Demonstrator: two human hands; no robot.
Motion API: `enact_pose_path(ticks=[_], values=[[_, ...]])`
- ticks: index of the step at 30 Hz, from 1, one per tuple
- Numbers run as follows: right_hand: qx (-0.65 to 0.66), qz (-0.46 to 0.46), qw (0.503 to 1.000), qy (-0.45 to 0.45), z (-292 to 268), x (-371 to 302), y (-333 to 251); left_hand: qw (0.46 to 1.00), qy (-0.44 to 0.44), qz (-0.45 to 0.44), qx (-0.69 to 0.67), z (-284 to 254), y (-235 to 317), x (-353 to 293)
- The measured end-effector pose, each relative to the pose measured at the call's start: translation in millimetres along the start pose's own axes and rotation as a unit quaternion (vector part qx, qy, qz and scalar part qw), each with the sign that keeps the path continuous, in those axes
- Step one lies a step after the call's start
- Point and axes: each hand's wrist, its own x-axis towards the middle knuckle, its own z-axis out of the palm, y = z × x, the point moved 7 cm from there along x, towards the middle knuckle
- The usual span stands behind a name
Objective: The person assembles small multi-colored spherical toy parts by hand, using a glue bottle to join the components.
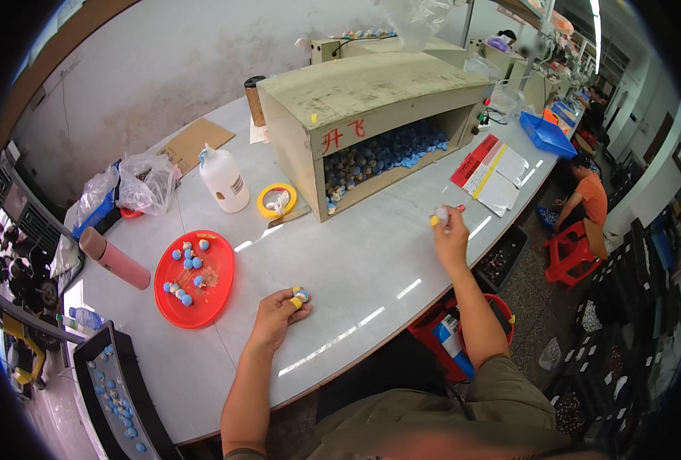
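My left hand [277,313] rests on the white table [356,261] and pinches a small blue and cream toy piece [301,294]; its fingertips wear yellow covers. My right hand [448,230] is stretched out to the right over the table and holds a small pale object [441,214] with a red tip, one finger capped in yellow. A red round tray [216,295] with several small blue and cream pieces [187,264] lies left of my left hand.
A worn open-front box [371,100] full of blue pieces stands at the back. A white squeeze bottle [225,180], yellow tape roll [276,201], pink flask [115,259], plastic bags [145,182], red and white papers [492,170], a black tray [118,399]. A person in orange [586,201] sits at right.
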Motion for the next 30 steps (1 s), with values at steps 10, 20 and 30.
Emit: enact_pose_path(ticks=[10,20,30], values=[[0.170,-0.069,0.874,-0.450,142,-102,-171,0.996,0.015,0.014,-0.081,-11,1,4],[0.314,-0.175,0.863,-0.355,139,-120,-169,0.999,-0.036,-0.007,-0.015,-4,2,-5],[0.300,-0.229,0.860,-0.342,139,-124,-175,0.999,-0.043,-0.006,0.021,-1,1,-5]])
